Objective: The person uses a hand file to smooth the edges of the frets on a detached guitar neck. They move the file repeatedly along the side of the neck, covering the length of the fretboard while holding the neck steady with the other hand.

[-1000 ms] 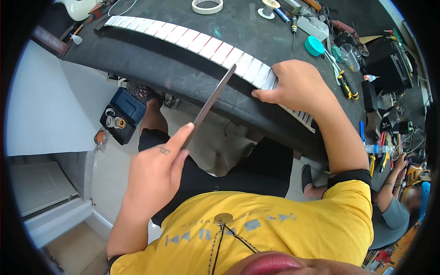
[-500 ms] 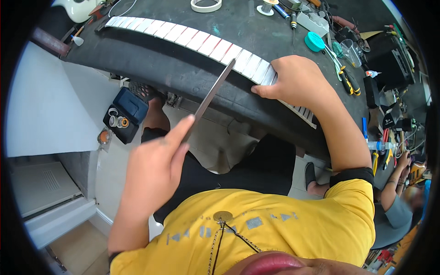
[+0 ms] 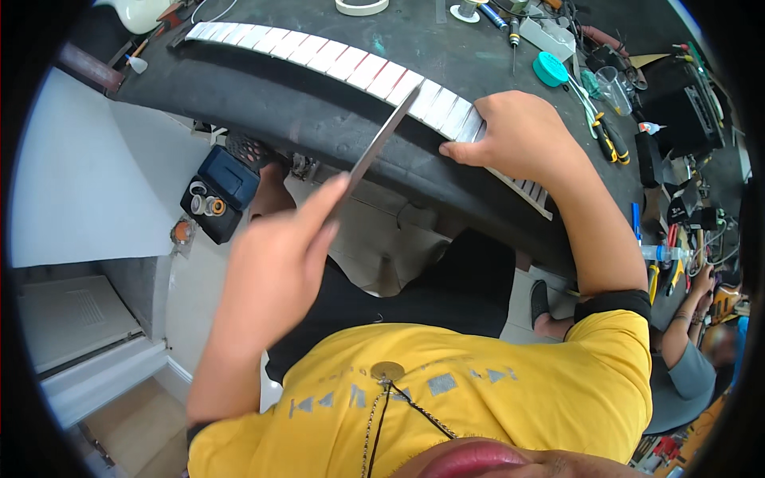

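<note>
A long row of white piano keys [image 3: 335, 57] lies across the dark workbench [image 3: 263, 95]. My left hand [image 3: 275, 263] grips a flat grey metal file [image 3: 378, 143] by its lower end; the file's tip reaches the white keys near the middle of the row. My right hand [image 3: 522, 135] rests palm down on the keys at the row's right part, fingertips at the front edge of the keys. The keys under that hand are hidden.
A dark blue open box [image 3: 219, 191] with small parts sits on the floor below the bench. Pliers with yellow handles [image 3: 606, 135], a teal round lid [image 3: 550, 68], a tape roll [image 3: 361, 6] and tools lie on the bench. Another person's arm [image 3: 685, 334] is at right.
My left hand has moved up and right, carrying the file's tip from the bench's front edge up onto the white keys. My right hand stays pressed on the keys.
</note>
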